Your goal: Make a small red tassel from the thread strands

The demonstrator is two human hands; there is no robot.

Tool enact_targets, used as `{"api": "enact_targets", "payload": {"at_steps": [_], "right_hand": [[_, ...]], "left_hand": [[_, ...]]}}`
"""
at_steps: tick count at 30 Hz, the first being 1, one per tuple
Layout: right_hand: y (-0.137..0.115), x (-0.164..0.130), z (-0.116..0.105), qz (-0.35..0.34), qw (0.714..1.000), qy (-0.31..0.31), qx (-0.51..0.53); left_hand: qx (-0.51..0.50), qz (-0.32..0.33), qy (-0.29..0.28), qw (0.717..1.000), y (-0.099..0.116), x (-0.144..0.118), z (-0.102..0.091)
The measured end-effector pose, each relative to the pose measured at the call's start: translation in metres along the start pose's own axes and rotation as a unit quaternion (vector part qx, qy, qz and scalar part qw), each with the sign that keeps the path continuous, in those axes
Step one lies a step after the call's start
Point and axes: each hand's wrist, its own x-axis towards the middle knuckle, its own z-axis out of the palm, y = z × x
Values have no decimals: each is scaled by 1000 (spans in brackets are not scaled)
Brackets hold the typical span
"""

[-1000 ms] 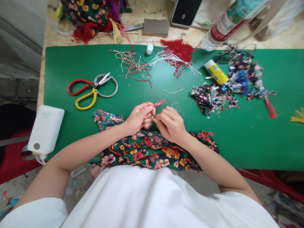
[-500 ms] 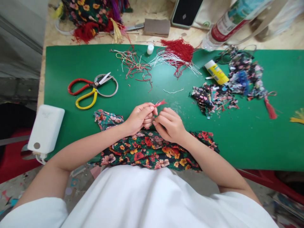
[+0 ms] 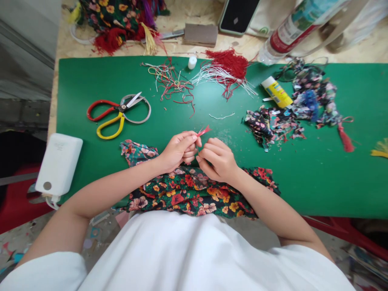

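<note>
I see my left hand (image 3: 178, 150) pinched closed on a small red tassel (image 3: 203, 131), whose frayed tip pokes up past the fingertips. My right hand (image 3: 218, 159) is curled closed right beside it, fingertips touching the left hand's at the tassel's base; what it grips there is hidden. Both hands hover over the floral fabric (image 3: 194, 194) at the near edge of the green mat (image 3: 318, 173) on the table. Scissors (image 3: 118, 113) lie well to the left, a glue stick (image 3: 276, 92) far right.
</note>
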Motion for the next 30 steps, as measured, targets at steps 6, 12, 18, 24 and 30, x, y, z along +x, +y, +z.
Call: {"api": "enact_targets", "payload": {"at_steps": [6,12,18,24,30], "right_hand": [[1,0,0,-16,1000,12,3],[1,0,0,-10,1000,-1,1],[1,0,0,-15,1000,1,-2],[1,0,-1,-20,1000,4,-2],[2,1,-1,-27,1000,7,-3]], "left_hand": [[-2,0,0,1000,1,0,0],[0,0,4,1000,1,0,0],[-4,2,2,1000,0,0,0],[-1,0,6,1000,1,0,1],[6,-2,5,1000,0,0,1]]}}
